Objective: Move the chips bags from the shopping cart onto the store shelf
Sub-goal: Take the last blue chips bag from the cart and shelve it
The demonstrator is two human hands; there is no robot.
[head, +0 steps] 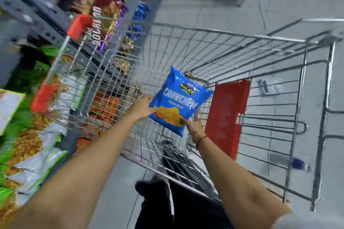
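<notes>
A blue chips bag (178,96) with a yellow chip printed on it is held inside the wire shopping cart (232,35). My left hand (142,107) grips the bag's left edge. My right hand (193,126) pinches its lower right corner, thumb on the front. Both arms reach down into the cart basket. The store shelf (28,3) runs along the left, stocked with snack bags. The view is blurred by motion.
Green and white snack bags (28,147) fill the lower left shelf, purple and brown packs (104,15) the upper one. A red flap (227,115) stands in the cart's child seat. Grey floor lies to the right. My dark trousers and shoe (158,201) are below.
</notes>
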